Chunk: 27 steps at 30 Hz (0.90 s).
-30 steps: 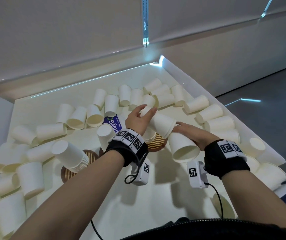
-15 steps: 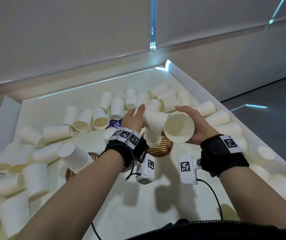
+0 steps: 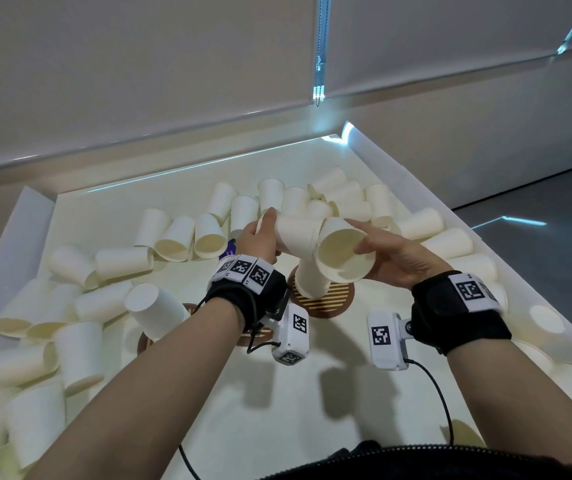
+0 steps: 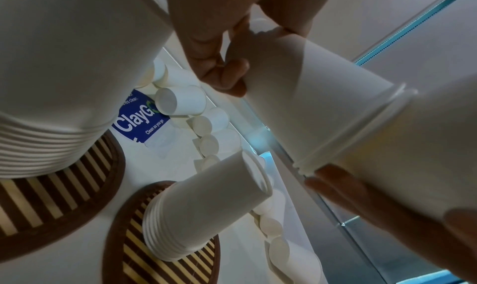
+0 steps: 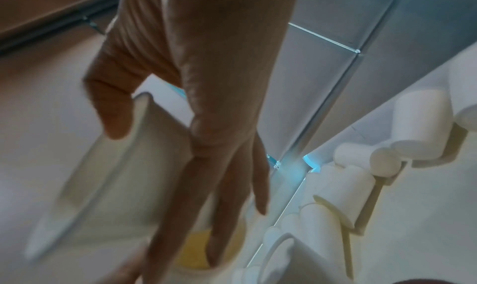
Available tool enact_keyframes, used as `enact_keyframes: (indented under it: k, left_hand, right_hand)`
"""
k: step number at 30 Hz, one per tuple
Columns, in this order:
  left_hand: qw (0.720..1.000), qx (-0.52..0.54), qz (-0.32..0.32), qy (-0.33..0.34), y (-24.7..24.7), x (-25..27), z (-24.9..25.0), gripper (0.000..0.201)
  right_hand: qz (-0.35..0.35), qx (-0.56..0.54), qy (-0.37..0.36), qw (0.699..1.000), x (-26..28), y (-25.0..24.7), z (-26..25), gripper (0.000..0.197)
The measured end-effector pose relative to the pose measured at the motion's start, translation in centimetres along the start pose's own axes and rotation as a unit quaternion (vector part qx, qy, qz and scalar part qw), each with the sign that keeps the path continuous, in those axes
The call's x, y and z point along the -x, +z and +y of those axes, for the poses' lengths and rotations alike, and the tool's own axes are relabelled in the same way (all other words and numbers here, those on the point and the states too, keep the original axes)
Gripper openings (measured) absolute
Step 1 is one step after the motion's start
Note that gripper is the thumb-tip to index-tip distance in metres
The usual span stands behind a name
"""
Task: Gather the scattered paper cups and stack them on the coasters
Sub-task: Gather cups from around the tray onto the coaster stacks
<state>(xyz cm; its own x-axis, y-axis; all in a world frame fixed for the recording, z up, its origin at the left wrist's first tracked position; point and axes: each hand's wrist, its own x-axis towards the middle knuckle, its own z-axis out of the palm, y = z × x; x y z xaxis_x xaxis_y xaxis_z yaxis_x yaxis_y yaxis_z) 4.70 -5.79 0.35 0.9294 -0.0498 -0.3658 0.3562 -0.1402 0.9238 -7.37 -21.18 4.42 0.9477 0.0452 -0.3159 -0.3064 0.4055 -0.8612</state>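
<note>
My left hand (image 3: 260,237) grips a white paper cup (image 3: 296,237) lying sideways in the air; its fingers (image 4: 227,78) curl round the base end. My right hand (image 3: 392,258) pinches a second paper cup (image 3: 341,258) by the rim, fingers inside, with the mouth turned towards me. The two cups touch end to end; whether they are nested I cannot tell. Below them a round slatted wooden coaster (image 3: 326,301) carries an upside-down cup stack (image 3: 310,280). A second coaster (image 4: 77,176) to the left carries a leaning stack (image 3: 156,306).
Several loose cups lie along the back (image 3: 270,195), left (image 3: 69,341) and right (image 3: 450,244) of the white walled tray (image 3: 402,174). A blue ClayGo sticker (image 4: 140,121) sits on the tray floor. Grey floor lies beyond the right wall.
My right hand lifted its cup off the tray and turned its mouth towards me. Both hands rose and brought the two cups together above the right coaster.
</note>
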Motion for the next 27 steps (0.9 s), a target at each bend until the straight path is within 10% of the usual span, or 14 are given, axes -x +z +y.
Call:
enact_keyframes:
  k: [7, 11, 15, 19, 23, 27]
  left_hand:
    - [1.000, 0.023, 0.009, 0.005, 0.2, -0.1, 0.0, 0.040]
    - [0.999, 0.031, -0.010, 0.008, 1.1, 0.5, -0.1, 0.037]
    - [0.998, 0.037, -0.038, -0.018, 2.5, 1.6, 0.0, 0.054]
    - [0.995, 0.076, -0.038, -0.048, 2.8, 1.7, 0.5, 0.063]
    - [0.993, -0.008, 0.041, 0.111, 2.4, 1.0, 1.3, 0.042]
    - [0.921, -0.156, -0.015, 0.356, 3.2, 1.1, 0.6, 0.045]
  right_hand:
    - [0.225, 0.061, -0.037, 0.972, -1.4, -0.6, 0.3, 0.027]
    - [0.241, 0.158, -0.046, 0.957, -2.3, -0.4, 1.1, 0.030]
    - [0.276, 0.173, -0.016, 0.945, -4.3, 1.2, 1.7, 0.074]
    - [0.243, 0.143, -0.017, 0.959, -5.1, 1.6, 2.0, 0.056]
    - [0.345, 0.230, -0.005, 0.910, -3.9, -1.5, 2.5, 0.062]
    - [0.515, 0.313, 0.018, 0.798, -1.4, -6.1, 4.2, 0.054]
